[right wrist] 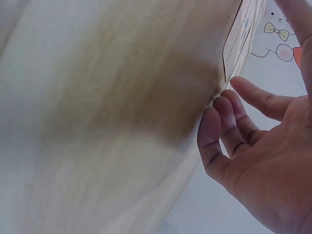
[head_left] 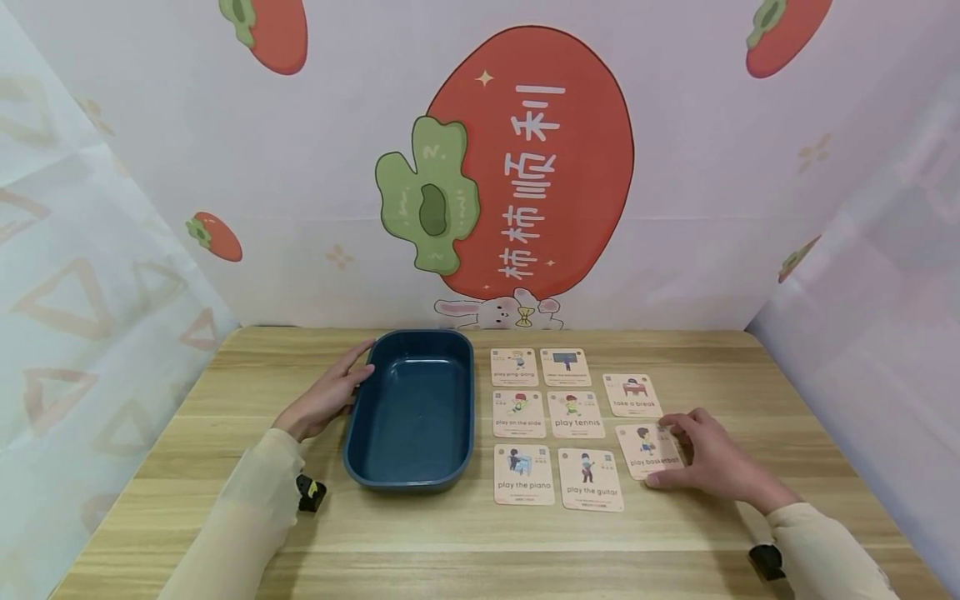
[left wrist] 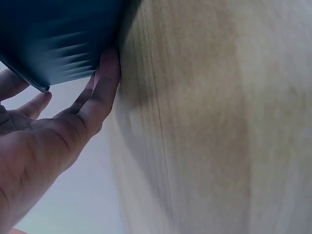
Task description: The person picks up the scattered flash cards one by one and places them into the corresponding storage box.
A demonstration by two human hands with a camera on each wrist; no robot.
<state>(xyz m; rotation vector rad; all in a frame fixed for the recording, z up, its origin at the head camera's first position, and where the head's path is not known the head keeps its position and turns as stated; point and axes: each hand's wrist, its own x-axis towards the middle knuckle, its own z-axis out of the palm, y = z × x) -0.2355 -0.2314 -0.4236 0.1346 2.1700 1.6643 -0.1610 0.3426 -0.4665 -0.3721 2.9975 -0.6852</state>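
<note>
A dark blue tray (head_left: 411, 487) stands on the wooden table at centre left. My left hand (head_left: 326, 400) rests against its left side, with fingers fairly straight along the outer wall and the thumb at the rim; the left wrist view shows these fingers (left wrist: 100, 97) touching the tray's wall (left wrist: 73, 48). Over at the right, my right hand (head_left: 716, 462) holds the "play basketball" card (head_left: 647, 448) across its edges, thumb by the lower edge and fingers at the upper right corner. That card lies on the table, its right part covered. The right wrist view shows curled fingertips (right wrist: 210, 124) beside a card edge.
Left of the held card, several picture cards lie face up in two columns, among them "play the guitar" (head_left: 590, 479) and "play the piano" (head_left: 523, 475). The "take a break" card (head_left: 632, 395) lies just above it. A printed cloth (head_left: 322, 167) hangs behind the table.
</note>
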